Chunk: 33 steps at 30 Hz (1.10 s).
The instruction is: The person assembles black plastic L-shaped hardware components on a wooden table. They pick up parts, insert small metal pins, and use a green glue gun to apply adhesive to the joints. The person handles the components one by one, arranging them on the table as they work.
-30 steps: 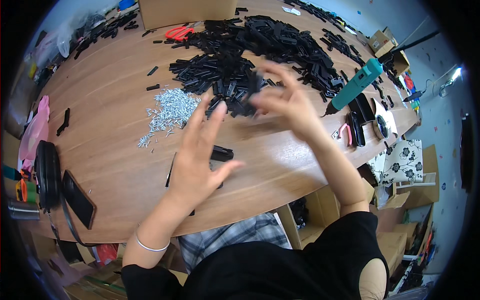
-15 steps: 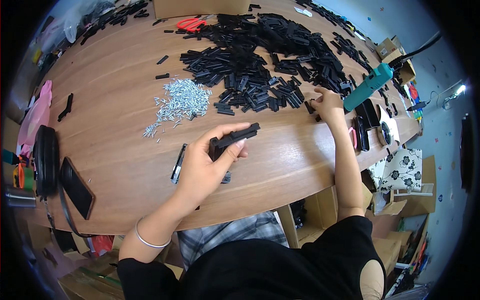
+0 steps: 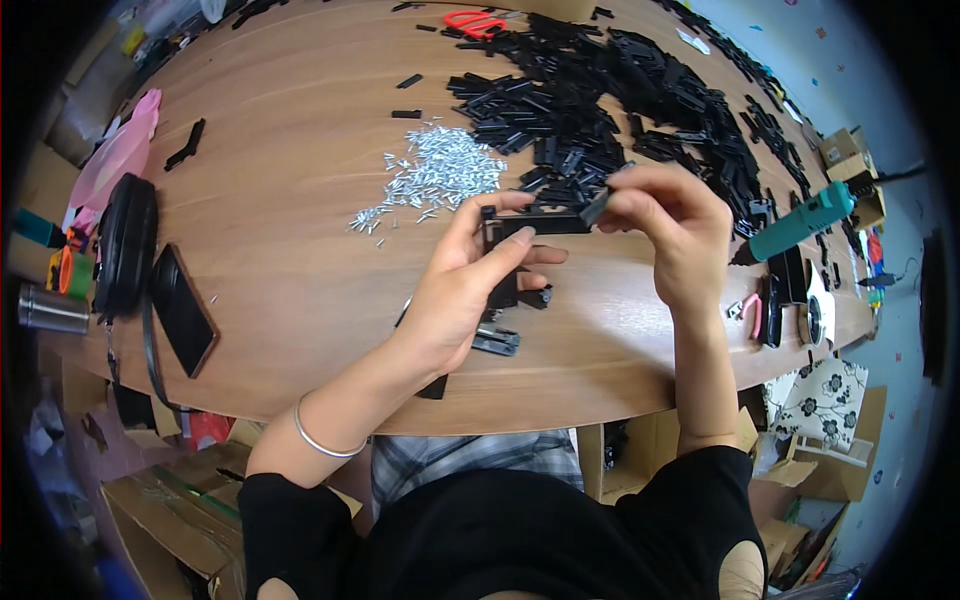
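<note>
Black bracket (image 3: 535, 222) grasped between left hand (image 3: 470, 285) and right hand (image 3: 670, 225) above table (image 3: 300, 230).

Wooden table (image 3: 300, 200), pale blue wall (image 3: 880, 60)

A black plastic bracket (image 3: 535, 222) is held over a counter (image 3: 290, 180) of warm brown wood grain, on which a heap of black plastic parts (image 3: 600, 90) and a scatter of silvery screws (image 3: 435, 175) are spread. Red-handled scissors (image 3: 475, 20), a teal power screwdriver (image 3: 800, 225), pink-handled pliers (image 3: 750, 315), a black pouch (image 3: 125, 245) and a pink cloth (image 3: 115, 155) are also seen. A silver bangle (image 3: 320, 440) and a black top (image 3: 520, 540) are worn over a grey plaid garment (image 3: 470, 465), and a white cloth with a black flower pattern (image 3: 820, 395) is shown at the right.
</note>
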Tool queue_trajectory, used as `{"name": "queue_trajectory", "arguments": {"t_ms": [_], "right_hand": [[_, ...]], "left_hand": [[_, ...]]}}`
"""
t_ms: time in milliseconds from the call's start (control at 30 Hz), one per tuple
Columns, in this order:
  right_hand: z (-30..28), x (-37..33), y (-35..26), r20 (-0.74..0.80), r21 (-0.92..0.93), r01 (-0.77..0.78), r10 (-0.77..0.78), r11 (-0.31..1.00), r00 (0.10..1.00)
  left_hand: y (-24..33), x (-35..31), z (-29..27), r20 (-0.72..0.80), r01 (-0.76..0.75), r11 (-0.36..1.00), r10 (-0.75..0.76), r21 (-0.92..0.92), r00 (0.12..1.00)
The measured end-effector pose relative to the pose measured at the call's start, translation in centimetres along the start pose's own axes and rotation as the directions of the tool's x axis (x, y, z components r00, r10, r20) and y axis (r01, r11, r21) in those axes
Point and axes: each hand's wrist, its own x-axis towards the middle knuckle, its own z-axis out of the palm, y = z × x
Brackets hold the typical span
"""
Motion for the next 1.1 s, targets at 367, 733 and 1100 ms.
{"name": "queue_trajectory", "arguments": {"t_ms": [367,733,1100], "right_hand": [[1.5,-1.9,1.5,0.061,-0.204,0.41,-0.407,0.889,0.911],[3.6,-3.4,2.0,0.083,-0.055,0.316,-0.311,0.947,0.947],[3.6,-3.3,1.4,0.037,-0.103,0.259,-0.257,0.96,0.966]], "left_hand": [[-1.4,0.1,-0.1,0.096,-0.348,0.915,0.335,0.202,0.937],[-2.0,-0.2,-0.2,0.135,-0.558,0.74,0.552,0.375,0.823],[-1.7,-0.7,0.5,0.063,-0.522,0.754,0.545,0.399,0.836]]}}
